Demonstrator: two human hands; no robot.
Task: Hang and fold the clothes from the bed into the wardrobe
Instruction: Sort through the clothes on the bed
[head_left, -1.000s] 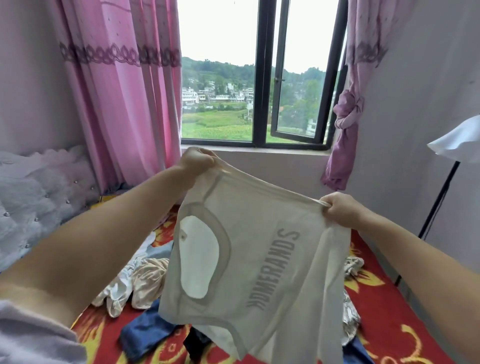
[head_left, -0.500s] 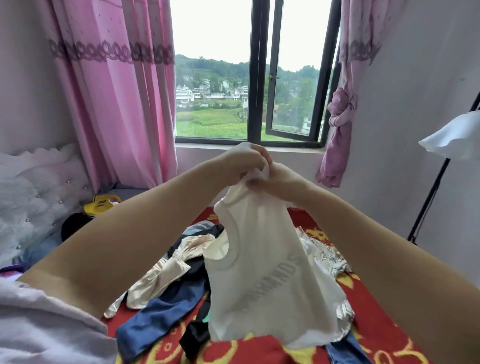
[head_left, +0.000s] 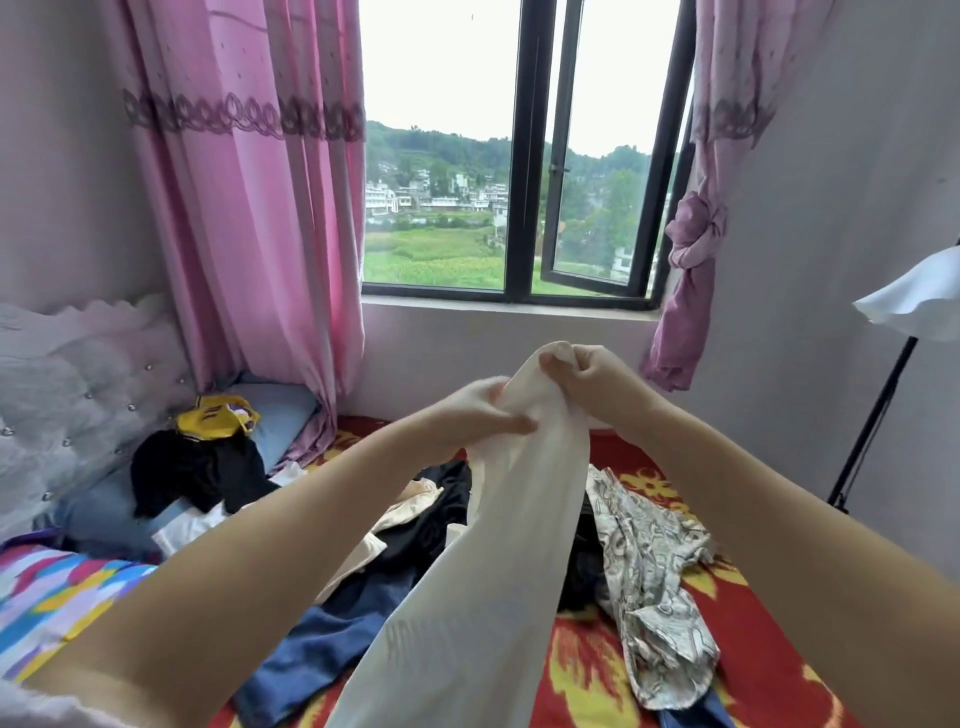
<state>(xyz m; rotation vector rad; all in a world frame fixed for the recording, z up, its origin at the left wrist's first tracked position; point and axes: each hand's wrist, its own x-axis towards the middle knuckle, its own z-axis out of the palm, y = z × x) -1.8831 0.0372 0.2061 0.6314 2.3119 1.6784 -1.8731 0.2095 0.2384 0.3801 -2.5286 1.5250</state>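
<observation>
1. The white top (head_left: 519, 519) hangs at the centre of the frame, gathered into a long, narrow drape with faint grey lettering low down.
2. The right hand (head_left: 587, 374) pinches its top end at upper centre.
3. The left hand (head_left: 478, 410) grips the cloth just below, at its left.
4. Under it, the red flowered bed (head_left: 753, 623) carries strewn clothes.

a single wide-angle head view looks forward and slightly down across the bed (head_left: 753, 623) toward the window (head_left: 524, 156); both forearms reach in close from the bottom edge, and the edges seem bent by the lens.
</observation>
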